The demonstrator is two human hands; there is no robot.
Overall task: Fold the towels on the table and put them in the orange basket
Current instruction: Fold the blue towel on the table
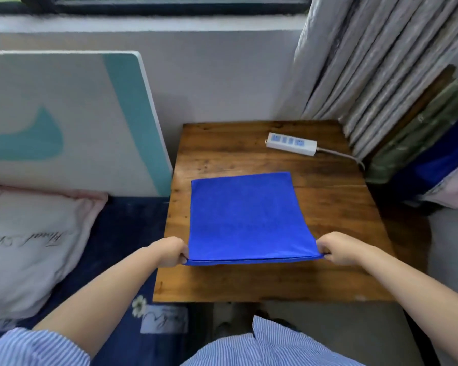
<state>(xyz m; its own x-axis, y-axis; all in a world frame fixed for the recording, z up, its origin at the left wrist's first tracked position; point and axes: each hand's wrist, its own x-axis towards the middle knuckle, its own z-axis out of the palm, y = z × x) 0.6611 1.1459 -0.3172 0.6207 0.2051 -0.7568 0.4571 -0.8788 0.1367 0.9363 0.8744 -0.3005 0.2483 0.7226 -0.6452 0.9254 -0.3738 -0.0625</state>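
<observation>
A blue towel point(245, 217) lies on the small wooden table point(328, 207), doubled so that two layers show along its near edge. My left hand point(171, 251) pinches the near left corner. My right hand point(337, 248) pinches the near right corner. Both near corners are lifted slightly off the wood, while the far edge rests flat. No orange basket is in view.
A white power strip point(291, 143) with its cable lies at the table's back right. Grey curtains point(368, 62) hang behind on the right, above stacked fabrics point(428, 143). On the left stand a white and teal board point(64, 120), a pillow point(29, 241) and dark blue bedding point(127, 233).
</observation>
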